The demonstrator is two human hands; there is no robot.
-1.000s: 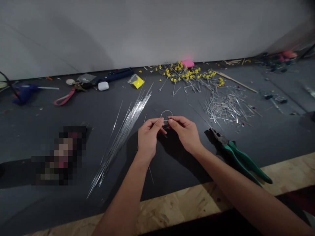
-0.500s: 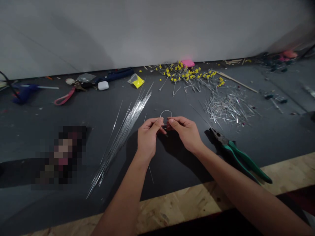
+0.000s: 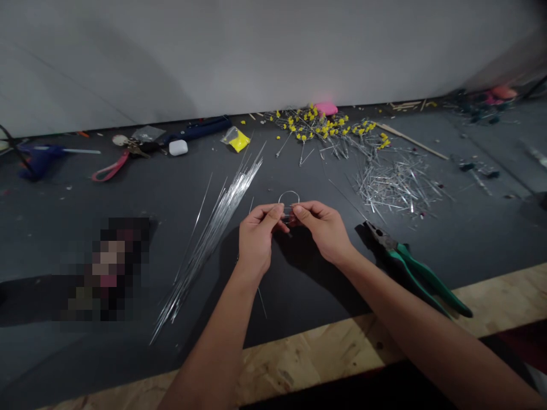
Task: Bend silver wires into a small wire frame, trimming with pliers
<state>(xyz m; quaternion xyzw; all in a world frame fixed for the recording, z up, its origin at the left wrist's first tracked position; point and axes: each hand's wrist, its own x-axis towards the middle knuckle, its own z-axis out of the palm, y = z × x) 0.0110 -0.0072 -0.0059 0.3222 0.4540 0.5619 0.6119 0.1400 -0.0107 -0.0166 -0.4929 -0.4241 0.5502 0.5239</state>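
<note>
A thin silvery wire (image 3: 289, 192), bent into a rounded loop, stands up between my two hands. My left hand (image 3: 257, 230) pinches its left side between thumb and fingers. On the other side my right hand (image 3: 321, 228) grips it the same way, the fingertips close together. Short stretches of wire cross the small gap between the thumbs; the rest is hidden by my fingers. Left of my hands lies a long bundle of straight wires (image 3: 217, 228). Pliers with green handles (image 3: 410, 265) rest to the right, beside my right forearm.
Behind the pliers is a pile of short wire pieces (image 3: 397, 185). Further back lie yellow-tipped wires (image 3: 316, 125), a pink lump (image 3: 326, 109) and a yellow packet (image 3: 237, 140). A white case (image 3: 178, 148) and a blue glue gun (image 3: 40, 161) are at left. The table has a wooden front edge (image 3: 307, 356).
The wire loop looks slightly wider between my hands. Both hands keep nearly the same place and grip.
</note>
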